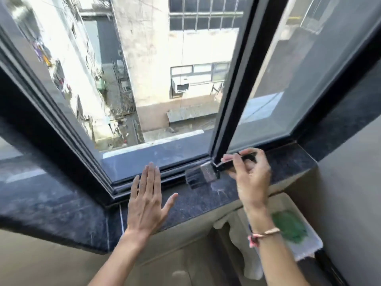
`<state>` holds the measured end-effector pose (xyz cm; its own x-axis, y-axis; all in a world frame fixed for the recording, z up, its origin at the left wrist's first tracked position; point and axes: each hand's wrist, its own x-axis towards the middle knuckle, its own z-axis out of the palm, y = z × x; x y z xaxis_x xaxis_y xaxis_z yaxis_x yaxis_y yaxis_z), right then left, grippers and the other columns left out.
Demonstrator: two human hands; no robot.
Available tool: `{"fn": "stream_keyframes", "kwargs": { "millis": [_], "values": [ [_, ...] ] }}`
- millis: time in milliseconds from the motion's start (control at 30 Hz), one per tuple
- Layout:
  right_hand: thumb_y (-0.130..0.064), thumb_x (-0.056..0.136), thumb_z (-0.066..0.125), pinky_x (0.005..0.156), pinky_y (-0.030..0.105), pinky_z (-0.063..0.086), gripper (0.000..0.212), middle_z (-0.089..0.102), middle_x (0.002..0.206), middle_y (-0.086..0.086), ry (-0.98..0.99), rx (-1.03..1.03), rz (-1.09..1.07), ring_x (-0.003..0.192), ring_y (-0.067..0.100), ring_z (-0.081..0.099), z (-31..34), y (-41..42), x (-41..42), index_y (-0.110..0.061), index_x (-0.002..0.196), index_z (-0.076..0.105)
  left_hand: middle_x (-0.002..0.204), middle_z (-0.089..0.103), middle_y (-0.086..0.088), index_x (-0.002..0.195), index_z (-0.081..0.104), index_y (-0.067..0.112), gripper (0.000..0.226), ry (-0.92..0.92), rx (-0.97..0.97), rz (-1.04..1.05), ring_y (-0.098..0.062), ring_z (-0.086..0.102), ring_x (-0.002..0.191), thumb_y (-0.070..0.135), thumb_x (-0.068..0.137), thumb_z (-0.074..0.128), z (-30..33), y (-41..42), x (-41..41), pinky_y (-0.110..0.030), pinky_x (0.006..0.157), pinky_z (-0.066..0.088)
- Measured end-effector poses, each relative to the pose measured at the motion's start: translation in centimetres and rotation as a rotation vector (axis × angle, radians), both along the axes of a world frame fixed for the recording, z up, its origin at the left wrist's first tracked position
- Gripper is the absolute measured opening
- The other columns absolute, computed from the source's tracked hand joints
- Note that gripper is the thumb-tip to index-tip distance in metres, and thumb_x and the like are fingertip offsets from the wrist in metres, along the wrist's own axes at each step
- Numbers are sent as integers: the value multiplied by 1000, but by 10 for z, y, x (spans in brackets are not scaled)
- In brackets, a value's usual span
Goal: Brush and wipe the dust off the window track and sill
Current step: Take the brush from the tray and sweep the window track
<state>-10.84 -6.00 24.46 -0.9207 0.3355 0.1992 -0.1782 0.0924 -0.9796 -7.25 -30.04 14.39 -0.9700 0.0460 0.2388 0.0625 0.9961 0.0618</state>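
A dark brush [201, 175] sits with its bristles at the window track [162, 172], just right of the frame's centre, at the foot of the sliding pane's black frame [233, 89]. The right hand [250, 172] holds its handle in closed fingers. The left hand [147, 198] lies flat, fingers spread, on the dusty dark sill [206, 198].

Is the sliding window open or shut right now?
Open. The sash is slid right, leaving a glassless gap above the track.

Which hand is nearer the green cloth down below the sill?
Right. The right hand holds a brush above the crumpled green cloth; the left hand lies flat further left.
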Motion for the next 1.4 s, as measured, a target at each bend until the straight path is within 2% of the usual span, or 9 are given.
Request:
{"fn": "stream_keyframes", "kwargs": {
  "millis": [133, 300, 367, 533, 767, 933, 1067, 1167, 1400],
  "values": [
    [-9, 98, 64, 67, 48, 63, 8, 77, 84, 13, -7, 360, 18, 76, 28, 76, -5, -69, -55, -8, 99, 57, 163, 35, -25, 154, 36, -6, 102, -124, 43, 39, -39, 39, 150, 74, 94, 16, -3, -24, -12, -57, 120, 39],
    [2, 99, 54, 53, 40, 48, 9, 69, 70, 19, 59, 1080, -15, 68, 43, 71, -13, -69, -77, -7, 101, 52, 159, 44, -24, 151, 43, -6, 103, -207, 55, 44, -37, 46, 147, 73, 89, 21, -14, -26, -13, -57, 117, 44],
    [-1, 100, 56, 50, 36, 49, 8, 69, 68, 15, 143, 1098, -86, 64, 38, 72, -9, -63, -77, -8, 101, 53, 159, 44, -24, 151, 43, -6, 102, -230, 49, 39, -37, 46, 147, 73, 88, 24, -15, -28, -13, -56, 118, 44],
    [-12, 97, 66, 53, 30, 54, 11, 72, 72, 6, 103, 650, 17, 61, 17, 70, -5, -77, -70, -11, 99, 55, 161, 41, -24, 151, 42, -6, 102, -227, 52, 12, -37, 44, 148, 73, 89, 27, -19, -34, -17, -55, 119, 42],
    [-6, 104, 53, 53, 41, 57, 4, 70, 71, 12, 139, 1137, -87, 64, 36, 71, -7, -73, -72, -5, 107, 55, 161, 40, -25, 152, 40, -7, 101, -209, 58, 14, -38, 43, 149, 72, 89, 28, -20, -40, -17, -55, 119, 42],
    [-16, 98, 68, 58, 26, 60, 14, 73, 79, 5, 154, 630, 42, 67, 16, 73, -3, -84, -60, -8, 104, 58, 163, 37, -25, 154, 36, -6, 102, -179, 46, 14, -38, 40, 151, 73, 90, 28, -22, -45, -17, -55, 122, 39],
    [-14, 98, 66, 60, 43, 61, 13, 74, 75, 15, 52, 866, -33, 67, 32, 74, -15, -68, -48, -3, 101, 60, 163, 36, -26, 154, 36, -6, 101, -123, 49, 9, -38, 38, 152, 72, 91, 28, -18, -38, -17, -56, 122, 37],
    [-16, 93, 73, 59, 33, 57, 9, 76, 73, 6, 147, 804, -221, 63, 21, 73, -7, -28, -32, -9, 94, 67, 165, 32, -26, 156, 32, -7, 101, -85, 51, -25, -38, 33, 154, 73, 93, 29, -11, -18, -20, -56, 123, 35],
    [-4, 93, 68, 73, 20, 62, 11, 72, 88, 3, -126, -629, -442, 80, 11, 77, -42, 141, 79, -12, 86, 66, 166, 31, -23, 156, 34, -5, 90, 71, 180, -256, -36, 30, 155, 66, 101, 37, -7, 100, 14, -53, 124, 35]
  ]
}}
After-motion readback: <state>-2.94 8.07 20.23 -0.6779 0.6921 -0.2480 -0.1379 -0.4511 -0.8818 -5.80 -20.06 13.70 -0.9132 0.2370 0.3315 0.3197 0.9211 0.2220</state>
